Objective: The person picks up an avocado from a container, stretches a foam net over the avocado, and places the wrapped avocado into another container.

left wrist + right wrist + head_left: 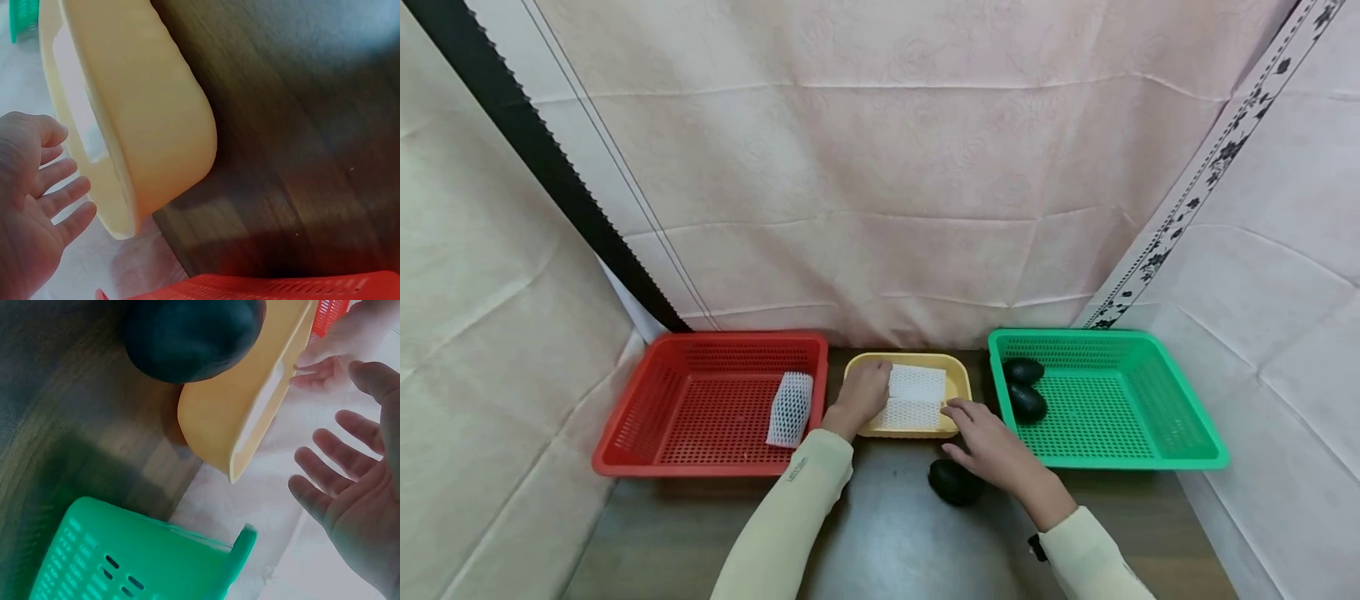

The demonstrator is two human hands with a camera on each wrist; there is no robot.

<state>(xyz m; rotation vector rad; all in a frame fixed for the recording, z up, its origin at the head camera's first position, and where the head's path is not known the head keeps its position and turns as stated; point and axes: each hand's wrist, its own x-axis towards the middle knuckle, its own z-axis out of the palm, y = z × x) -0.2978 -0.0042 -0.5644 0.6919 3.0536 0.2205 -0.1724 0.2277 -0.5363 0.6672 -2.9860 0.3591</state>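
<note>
Over the left side of a yellow tray (956,383) is my left hand (862,396), and its fingers (65,195) are loosely bent with nothing between them. White foam net sleeves (916,398) lie flat inside the tray. My right hand (992,446) hangs at the tray's right front corner, fingers (337,450) spread and holding nothing. Below that hand, a dark, smooth oval fruit like an avocado (953,483) sits on the table in front of the tray. In the right wrist view the same fruit (194,337) overlaps the tray wall.
On the left stands a red basket (707,469) with a white foam net sleeve (790,409) at its right side. A green basket (1120,461) on the right contains two more dark fruits (1027,403) along its left wall. Pale cloth (880,183) hangs behind the table (887,550).
</note>
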